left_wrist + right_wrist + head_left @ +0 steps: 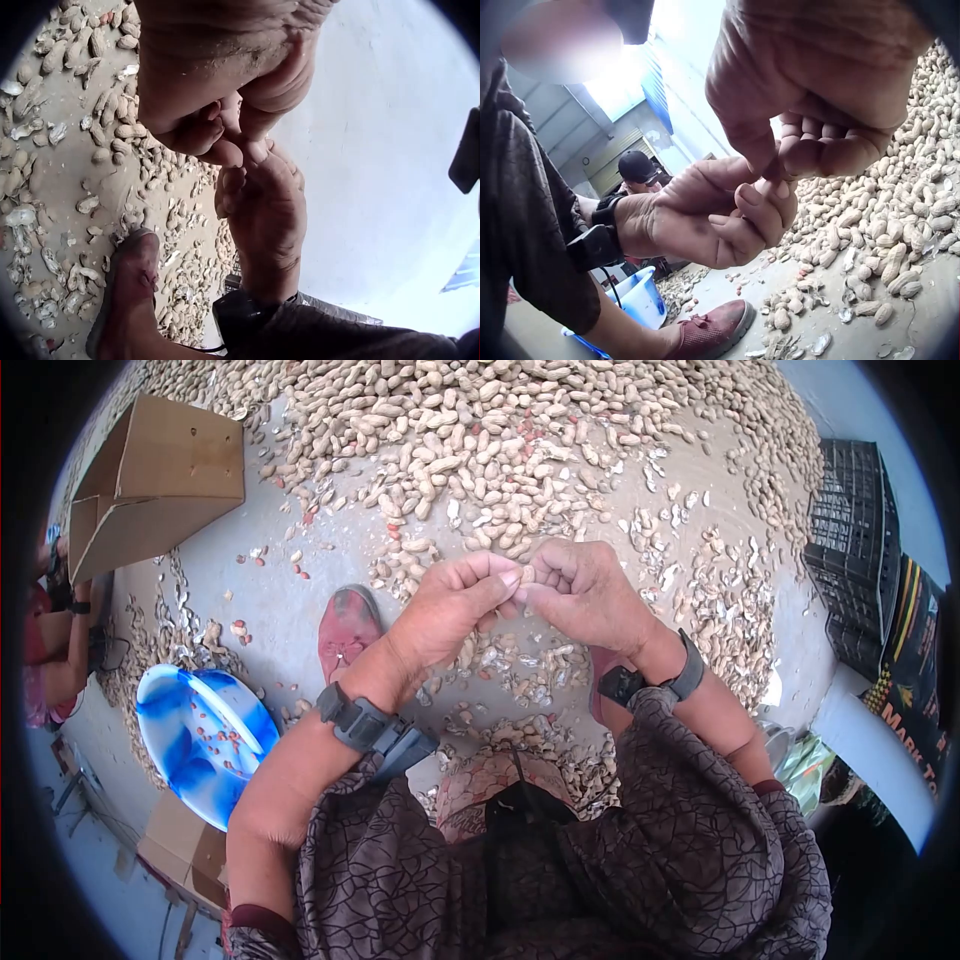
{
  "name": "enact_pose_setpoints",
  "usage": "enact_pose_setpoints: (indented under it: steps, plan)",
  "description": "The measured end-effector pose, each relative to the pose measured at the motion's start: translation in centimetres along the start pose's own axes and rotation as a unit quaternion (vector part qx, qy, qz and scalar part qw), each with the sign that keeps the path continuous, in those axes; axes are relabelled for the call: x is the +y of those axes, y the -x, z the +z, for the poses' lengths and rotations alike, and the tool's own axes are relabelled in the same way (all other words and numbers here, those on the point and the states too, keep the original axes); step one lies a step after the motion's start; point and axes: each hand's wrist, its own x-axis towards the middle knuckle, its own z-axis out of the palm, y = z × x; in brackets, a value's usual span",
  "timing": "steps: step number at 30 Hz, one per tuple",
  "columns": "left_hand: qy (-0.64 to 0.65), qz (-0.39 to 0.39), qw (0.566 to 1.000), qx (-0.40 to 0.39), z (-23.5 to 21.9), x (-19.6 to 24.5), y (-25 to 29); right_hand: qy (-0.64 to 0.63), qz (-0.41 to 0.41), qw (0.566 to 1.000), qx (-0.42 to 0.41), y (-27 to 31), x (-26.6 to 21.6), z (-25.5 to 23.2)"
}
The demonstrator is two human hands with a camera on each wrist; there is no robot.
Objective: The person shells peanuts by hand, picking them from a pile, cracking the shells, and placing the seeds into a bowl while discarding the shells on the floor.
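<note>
Over the spread peanuts, the left hand (447, 607) and right hand (590, 596) meet at their fingertips. Between them is a small peanut (528, 574), pinched by thumb and forefinger on each side and mostly covered. In the left wrist view, the left hand (225, 67) is above and the right hand (266, 217) below, fingertips touching. The right wrist view shows the right hand (810, 97) bent down to the left hand (712, 217), whose other fingers are curled. Unshelled peanuts (450, 435) lie in a wide heap beyond the hands.
A blue-and-white basin (165, 735) holding some reddish kernels stands at left, below an open cardboard box (190, 455). Black crates (850, 540) are at right. Empty shells (530, 670) lie between the red shoes (348, 628). Another person (639, 169) sits nearby.
</note>
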Motion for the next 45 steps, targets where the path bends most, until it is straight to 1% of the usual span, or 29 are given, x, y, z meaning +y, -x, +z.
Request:
enact_pose_setpoints:
  steps: [1,3,4,6,7,9,10,12,13,15,16,18,19,21,22,24,27,28,30,31,33,37,39,43,45]
  plan:
    - [-0.001,0.0,1.0,-0.001,0.0,0.0,0.0,0.0,0.0,1.0,0.001,0.1,-0.3,-0.1]
    - [0.06,0.023,0.997,-0.036,-0.1,0.2,0.0,-0.059,0.045,0.997,-0.003,0.1,-1.0,-0.4]
    - [0.058,0.023,0.997,-0.037,0.0,0.3,0.1,-0.059,0.044,0.997,-0.002,0.1,-1.0,-0.6]
    - [0.116,0.031,0.99,-0.071,0.3,0.9,0.5,-0.132,0.054,0.99,0.006,0.0,-0.8,-1.0]
    - [0.113,0.032,0.99,-0.073,0.6,1.2,0.7,-0.132,0.052,0.99,0.009,0.0,-0.9,-1.2]
    - [0.112,0.043,0.991,-0.061,1.6,1.6,1.0,-0.231,0.085,0.969,-0.009,0.0,-1.5,-1.8]
    - [0.109,0.044,0.991,-0.064,2.1,2.0,1.3,-0.231,0.082,0.969,-0.006,0.0,-1.8,-1.9]
    - [0.066,0.039,0.996,-0.055,2.9,2.6,1.7,-0.292,0.09,0.95,-0.063,0.2,-2.2,-2.2]
    - [0.064,0.039,0.996,-0.057,2.9,2.6,1.6,-0.292,0.088,0.95,-0.06,0.3,-2.4,-2.3]
    - [0.057,0.06,0.994,-0.068,2.7,2.4,1.6,-0.297,0.083,0.947,-0.091,0.4,-2.6,-2.3]
    - [0.056,0.06,0.994,-0.069,2.6,2.3,1.5,-0.298,0.082,0.947,-0.09,0.5,-2.6,-2.1]
    - [0.005,0.061,0.997,-0.048,2.6,2.2,1.4,-0.324,0.064,0.94,-0.087,0.5,-2.5,-1.6]
    - [0.003,0.061,0.997,-0.049,2.8,2.2,1.3,-0.324,0.063,0.94,-0.085,0.5,-2.6,-1.5]
    - [-0.012,0.07,0.997,-0.026,3.1,2.2,1.4,-0.365,0.077,0.92,-0.117,0.5,-3.0,-1.5]
    - [-0.012,0.071,0.997,-0.026,3.3,2.1,1.4,-0.365,0.076,0.921,-0.117,0.4,-2.9,-1.5]
    - [-0.044,0.079,0.996,-0.006,3.5,2.1,1.5,-0.326,0.055,0.934,-0.132,0.4,-2.6,-1.5]
    - [-0.057,0.079,0.995,-0.011,3.6,2.1,1.6,-0.352,0.052,0.926,-0.129,0.4,-2.8,-1.3]
    - [-0.057,0.079,0.995,-0.011,3.6,2.1,1.6,-0.352,0.053,0.926,-0.129,0.4,-2.8,-1.3]
    - [0.02,0.068,0.997,-0.022,3.6,2.1,1.7,-0.34,0.063,0.929,-0.131,0.3,-2.8,-1.4]
    - [0.02,0.067,0.997,-0.022,3.4,2.2,1.7,-0.34,0.063,0.929,-0.131,0.3,-2.9,-1.4]
    - [0.06,0.06,0.993,-0.083,2.9,2.3,1.7,-0.361,0.078,0.92,-0.129,0.4,-2.9,-1.3]
    - [0.055,0.058,0.993,-0.082,2.8,2.0,1.6,-0.377,0.066,0.915,-0.13,0.4,-2.9,-1.2]
    - [0.006,0.07,0.997,-0.035,3.2,2.0,1.7,-0.371,0.064,0.916,-0.137,0.3,-2.7,-1.2]
    - [-0.008,0.072,0.997,-0.03,3.3,1.8,1.7,-0.373,0.066,0.916,-0.13,0.4,-2.2,-1.2]
    - [0.023,0.064,0.996,-0.057,3.2,1.9,1.7,-0.381,0.095,0.91,-0.135,0.6,-2.6,-1.4]
